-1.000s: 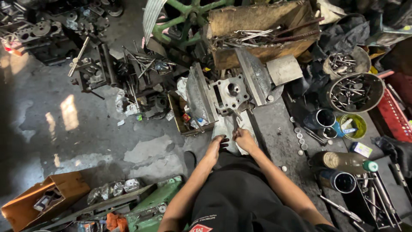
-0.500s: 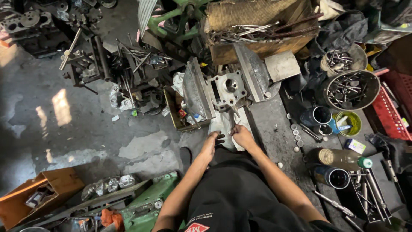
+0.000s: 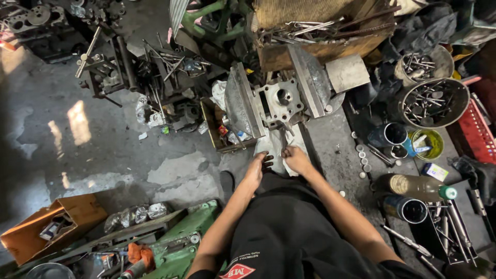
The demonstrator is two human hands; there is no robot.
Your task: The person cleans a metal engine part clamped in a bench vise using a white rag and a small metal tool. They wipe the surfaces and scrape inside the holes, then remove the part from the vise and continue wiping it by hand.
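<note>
Both hands drawn nearer since a moment ago: right hand (image 3: 297, 157) closed around a thin metal tool (image 3: 283, 138) reaching toward the grey engine block (image 3: 281, 99) clamped just beyond, left hand (image 3: 260, 164) half-curled on the pale cloth (image 3: 273, 146), work apparently continuing.

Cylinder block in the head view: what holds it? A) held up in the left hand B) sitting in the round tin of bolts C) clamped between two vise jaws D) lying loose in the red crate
C: the cylinder block sits between the two grey jaw plates of the vise; the left hand and right hand rest lower down on a white cloth, apart from the block.
</note>
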